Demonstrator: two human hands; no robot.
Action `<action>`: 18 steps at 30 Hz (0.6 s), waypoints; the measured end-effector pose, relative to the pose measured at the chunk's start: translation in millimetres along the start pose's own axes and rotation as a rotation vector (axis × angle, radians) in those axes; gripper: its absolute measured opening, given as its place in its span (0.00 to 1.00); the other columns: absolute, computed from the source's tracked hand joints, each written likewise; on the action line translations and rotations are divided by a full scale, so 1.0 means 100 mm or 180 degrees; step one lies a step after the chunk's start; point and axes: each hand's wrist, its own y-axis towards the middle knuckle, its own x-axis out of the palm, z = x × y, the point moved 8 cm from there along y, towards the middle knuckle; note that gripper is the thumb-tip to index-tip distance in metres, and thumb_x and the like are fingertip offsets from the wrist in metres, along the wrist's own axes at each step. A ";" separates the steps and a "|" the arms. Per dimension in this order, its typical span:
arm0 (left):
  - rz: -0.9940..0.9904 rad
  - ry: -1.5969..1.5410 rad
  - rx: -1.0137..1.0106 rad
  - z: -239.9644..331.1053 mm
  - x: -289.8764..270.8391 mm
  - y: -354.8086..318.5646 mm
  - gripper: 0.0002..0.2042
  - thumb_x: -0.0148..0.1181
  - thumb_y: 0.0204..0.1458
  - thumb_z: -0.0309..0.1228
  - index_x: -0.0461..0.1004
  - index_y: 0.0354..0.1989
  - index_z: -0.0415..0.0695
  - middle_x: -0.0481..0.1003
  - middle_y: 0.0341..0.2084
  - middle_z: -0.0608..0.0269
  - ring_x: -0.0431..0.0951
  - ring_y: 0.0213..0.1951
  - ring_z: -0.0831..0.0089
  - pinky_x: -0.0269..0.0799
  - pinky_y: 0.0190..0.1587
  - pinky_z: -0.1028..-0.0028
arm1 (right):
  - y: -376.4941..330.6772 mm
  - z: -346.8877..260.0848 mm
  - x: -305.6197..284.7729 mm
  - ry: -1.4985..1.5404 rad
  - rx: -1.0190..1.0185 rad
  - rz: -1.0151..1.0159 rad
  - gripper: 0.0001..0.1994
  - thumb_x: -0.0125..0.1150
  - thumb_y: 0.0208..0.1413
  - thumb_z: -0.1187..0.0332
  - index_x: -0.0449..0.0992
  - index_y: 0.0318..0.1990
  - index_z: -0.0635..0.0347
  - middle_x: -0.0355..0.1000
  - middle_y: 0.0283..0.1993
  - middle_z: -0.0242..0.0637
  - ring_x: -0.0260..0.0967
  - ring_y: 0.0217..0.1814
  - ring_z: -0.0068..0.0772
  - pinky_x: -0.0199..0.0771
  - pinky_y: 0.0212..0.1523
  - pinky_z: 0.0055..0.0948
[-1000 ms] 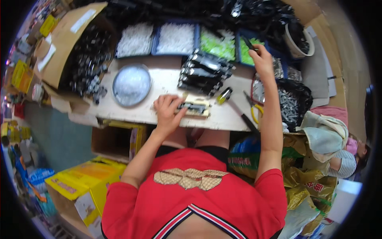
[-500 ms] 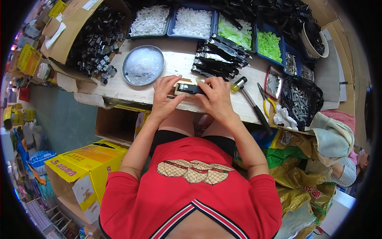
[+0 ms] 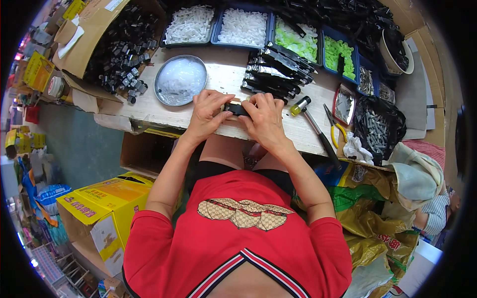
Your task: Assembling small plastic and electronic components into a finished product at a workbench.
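Left hand (image 3: 205,114) and right hand (image 3: 266,118), fingers curled nearly closed, pinched black part (image 3: 237,109) above frame center; seemingly light, stiff, slick, best gripped by ends.

I can see the left hand (image 3: 206,116) and right hand (image 3: 267,121) both gripping 1 black part (image 3: 235,109) near the front edge of the white table (image 3: 226,62). Just beyond lies a stack of black pieces (image 3: 273,72); to the right rest a hammer (image 3: 318,127) and yellow-handled pliers (image 3: 336,133).
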 end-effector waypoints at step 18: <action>-0.0734 0.1190 0.0971 0.30 0.21 0.06 0.25 0.58 0.32 0.19 0.75 0.43 0.58 0.69 0.39 0.67 0.63 0.43 0.65 0.52 0.44 0.65 | -0.89 1.04 -0.67 -0.1323 0.1267 0.0338 0.16 0.60 0.45 0.65 0.71 0.43 0.56 0.65 0.40 0.37 0.59 0.45 0.39 0.55 0.42 0.41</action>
